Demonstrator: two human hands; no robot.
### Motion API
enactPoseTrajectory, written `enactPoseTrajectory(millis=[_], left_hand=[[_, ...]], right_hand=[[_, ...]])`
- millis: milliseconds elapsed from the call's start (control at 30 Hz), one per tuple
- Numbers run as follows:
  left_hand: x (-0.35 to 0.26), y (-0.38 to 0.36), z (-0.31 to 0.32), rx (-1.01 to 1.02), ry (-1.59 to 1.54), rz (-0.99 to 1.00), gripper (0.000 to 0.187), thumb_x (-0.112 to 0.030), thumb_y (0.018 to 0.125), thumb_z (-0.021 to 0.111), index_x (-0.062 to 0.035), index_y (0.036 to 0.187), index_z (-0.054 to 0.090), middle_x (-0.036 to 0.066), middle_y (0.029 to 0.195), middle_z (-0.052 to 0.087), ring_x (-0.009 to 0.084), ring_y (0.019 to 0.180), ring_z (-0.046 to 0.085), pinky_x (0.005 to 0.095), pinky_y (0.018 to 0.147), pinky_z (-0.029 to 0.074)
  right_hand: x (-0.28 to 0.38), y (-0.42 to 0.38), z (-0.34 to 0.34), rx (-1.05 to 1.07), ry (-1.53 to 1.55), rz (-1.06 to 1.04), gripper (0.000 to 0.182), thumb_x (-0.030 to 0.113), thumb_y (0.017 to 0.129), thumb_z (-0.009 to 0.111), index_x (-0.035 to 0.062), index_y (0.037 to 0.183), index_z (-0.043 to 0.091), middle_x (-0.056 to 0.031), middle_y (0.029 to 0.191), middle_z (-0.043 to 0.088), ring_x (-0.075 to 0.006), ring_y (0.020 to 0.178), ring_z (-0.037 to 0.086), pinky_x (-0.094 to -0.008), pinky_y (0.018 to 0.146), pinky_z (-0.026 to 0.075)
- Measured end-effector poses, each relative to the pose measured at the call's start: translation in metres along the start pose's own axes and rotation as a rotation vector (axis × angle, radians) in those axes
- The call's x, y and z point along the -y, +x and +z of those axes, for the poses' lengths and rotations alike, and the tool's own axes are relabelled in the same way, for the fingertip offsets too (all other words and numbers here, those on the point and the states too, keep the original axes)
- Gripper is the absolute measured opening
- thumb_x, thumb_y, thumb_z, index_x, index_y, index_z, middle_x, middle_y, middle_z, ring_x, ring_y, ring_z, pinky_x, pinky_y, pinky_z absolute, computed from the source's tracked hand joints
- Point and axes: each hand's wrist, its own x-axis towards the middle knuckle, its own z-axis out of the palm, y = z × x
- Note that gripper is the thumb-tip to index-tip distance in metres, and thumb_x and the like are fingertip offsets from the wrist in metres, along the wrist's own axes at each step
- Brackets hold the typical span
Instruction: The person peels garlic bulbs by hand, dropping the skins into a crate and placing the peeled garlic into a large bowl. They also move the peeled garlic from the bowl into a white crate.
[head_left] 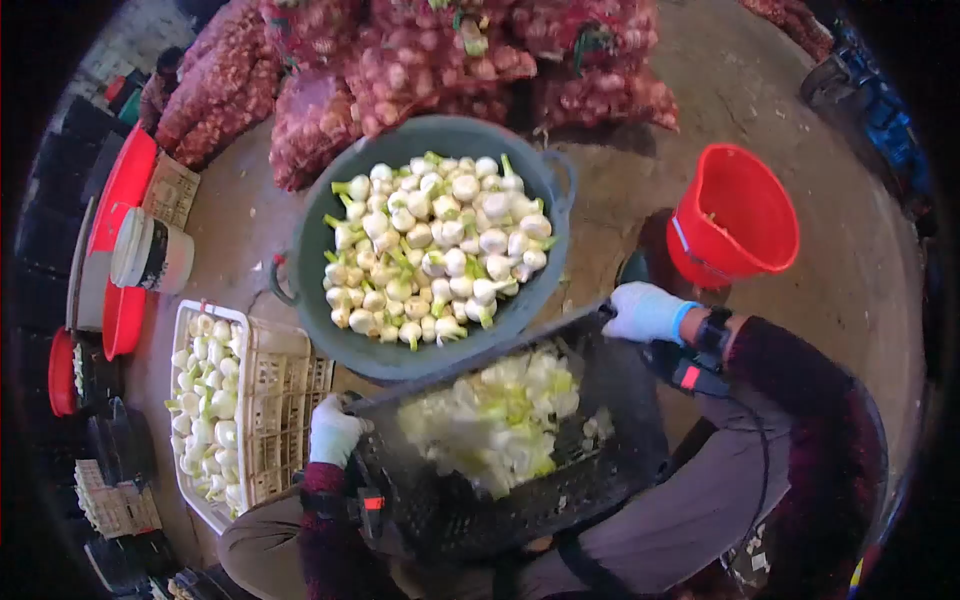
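A black plastic crate (620, 400) is tilted over my lap, its raised far edge along the big green tub. My left hand (338, 432), in a pale glove, is closed around the crate's left end. At the far right corner, my right hand (648, 312), also gloved, grips the rim. Pale, yellowish-green peelings (500, 405) lie in the crate, blurred by motion. Directly beyond stands the round green tub (345, 345), heaped with white garlic-like bulbs (430, 240) with short green stems.
A red bucket (735, 215) stands to the right. At left, a cream crate (275, 400) holds more white bulbs, near a white pail (150, 250) and red basins (125, 310). Full red mesh sacks (430, 70) line the back. Black crates (120, 440) are at far left.
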Motion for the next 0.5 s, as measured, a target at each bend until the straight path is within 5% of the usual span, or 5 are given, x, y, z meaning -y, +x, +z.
enactPoseTrajectory(millis=[100, 133, 200, 300, 500], left_hand=[[-0.038, -0.003, -0.014, -0.016, 0.161, -0.056, 0.053, -0.018, 0.061, 0.08, -0.0008, 0.108, 0.064, 0.019, 0.098, 0.068, 0.0332, 0.094, 0.065, 0.0391, 0.083, 0.051], [-0.063, -0.01, -0.021, -0.107, 0.127, 0.063, 0.053, -0.022, 0.062, 0.079, -0.0005, 0.108, 0.063, 0.02, 0.099, 0.067, 0.0342, 0.095, 0.065, 0.0397, 0.082, 0.051], [-0.099, 0.006, -0.026, -0.224, 0.074, 0.184, 0.051, -0.029, 0.069, 0.075, 0.0002, 0.108, 0.061, 0.021, 0.098, 0.067, 0.0346, 0.094, 0.064, 0.0403, 0.082, 0.05], [-0.145, 0.026, -0.008, -0.097, 0.012, 0.336, 0.047, -0.029, 0.074, 0.072, 0.0012, 0.108, 0.061, 0.021, 0.098, 0.067, 0.0334, 0.091, 0.064, 0.0391, 0.081, 0.05], [-0.16, 0.059, -0.024, 0.183, -0.219, 0.228, 0.033, -0.025, 0.083, 0.068, 0.0014, 0.101, 0.064, 0.011, 0.088, 0.067, 0.0183, 0.083, 0.062, 0.0307, 0.075, 0.049]], right_hand=[[0.024, -0.021, -0.024, -0.028, -0.32, -0.05, 0.038, 0.035, 0.079, 0.063, -0.0013, 0.083, 0.071, -0.0217, 0.083, 0.068, -0.0369, 0.082, 0.067, -0.0463, 0.075, 0.052], [0.027, -0.024, -0.026, -0.029, -0.316, -0.05, 0.038, 0.035, 0.079, 0.063, -0.0013, 0.083, 0.071, -0.0217, 0.083, 0.068, -0.0369, 0.082, 0.067, -0.0463, 0.075, 0.052], [0.029, -0.022, -0.037, -0.37, -0.251, -0.182, 0.035, 0.036, 0.081, 0.061, 0.0024, 0.085, 0.068, -0.0191, 0.077, 0.065, -0.0377, 0.077, 0.065, -0.0473, 0.069, 0.052], [0.047, -0.003, -0.049, -0.438, -0.205, -0.291, 0.027, 0.028, 0.08, 0.06, 0.0029, 0.088, 0.066, -0.0182, 0.076, 0.065, -0.0377, 0.076, 0.065, -0.0487, 0.067, 0.051], [0.119, 0.096, -0.026, -0.103, -0.282, -0.4, 0.023, 0.025, 0.074, 0.062, 0.0107, 0.089, 0.073, -0.0148, 0.086, 0.07, -0.0329, 0.081, 0.068, -0.0452, 0.07, 0.053]])
